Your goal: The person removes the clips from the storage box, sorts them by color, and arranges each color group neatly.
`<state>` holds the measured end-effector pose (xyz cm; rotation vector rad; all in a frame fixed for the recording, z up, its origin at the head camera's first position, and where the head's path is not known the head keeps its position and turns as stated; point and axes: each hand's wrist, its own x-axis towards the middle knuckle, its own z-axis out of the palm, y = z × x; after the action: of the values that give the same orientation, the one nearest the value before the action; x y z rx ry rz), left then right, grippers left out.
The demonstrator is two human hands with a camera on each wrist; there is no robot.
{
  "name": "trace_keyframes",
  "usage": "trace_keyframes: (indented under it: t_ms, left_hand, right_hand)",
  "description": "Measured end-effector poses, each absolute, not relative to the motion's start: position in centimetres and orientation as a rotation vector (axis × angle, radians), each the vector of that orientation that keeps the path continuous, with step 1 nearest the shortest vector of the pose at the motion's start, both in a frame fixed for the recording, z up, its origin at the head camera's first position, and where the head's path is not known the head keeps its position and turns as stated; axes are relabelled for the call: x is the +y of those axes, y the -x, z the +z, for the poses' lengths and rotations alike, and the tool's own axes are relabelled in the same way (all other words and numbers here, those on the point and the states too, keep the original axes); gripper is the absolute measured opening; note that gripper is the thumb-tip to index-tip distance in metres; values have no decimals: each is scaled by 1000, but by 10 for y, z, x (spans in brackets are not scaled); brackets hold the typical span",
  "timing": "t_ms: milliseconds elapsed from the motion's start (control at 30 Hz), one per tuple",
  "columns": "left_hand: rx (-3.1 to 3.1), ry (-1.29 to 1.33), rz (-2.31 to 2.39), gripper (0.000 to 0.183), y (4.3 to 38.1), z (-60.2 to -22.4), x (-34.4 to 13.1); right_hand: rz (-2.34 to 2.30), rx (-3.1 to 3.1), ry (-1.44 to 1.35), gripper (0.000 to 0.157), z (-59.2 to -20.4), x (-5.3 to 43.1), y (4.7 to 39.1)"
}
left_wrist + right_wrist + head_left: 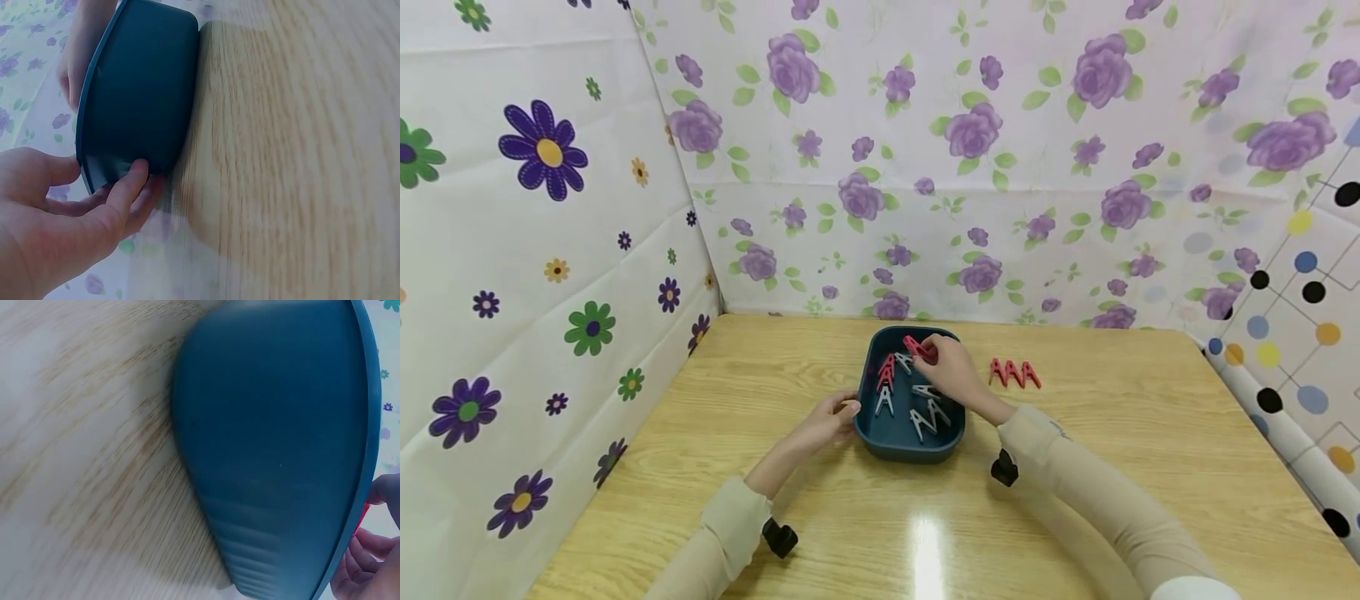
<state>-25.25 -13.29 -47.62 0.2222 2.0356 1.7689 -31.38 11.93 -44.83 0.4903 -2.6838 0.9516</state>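
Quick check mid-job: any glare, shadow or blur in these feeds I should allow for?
Head view: a white glare streak on the near part of the table, clear of the bin; left wrist view: dim and bluish, with a soft shadow beside the bin; right wrist view: table pale and washed out toward the left edge, grain soft, the red clip only a sliver past the rim.

White glare [927, 554] on tabletop [850, 533] (left wrist view dimmer)

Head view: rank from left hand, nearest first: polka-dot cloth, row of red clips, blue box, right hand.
1. Blue box: left hand grips its left side.
2. Right hand: over the box's right side.
3. Row of red clips: on the table, right of the box.
4. Polka-dot cloth: far right.
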Motion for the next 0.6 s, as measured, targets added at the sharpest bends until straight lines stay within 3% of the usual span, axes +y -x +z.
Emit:
trace_keyframes:
  t_ms: [600]
  left_hand:
    - [2028,-234,1748,50,252,-475,-132]
  right_hand:
    - [1017,-2658,-482,26,-452,141,305]
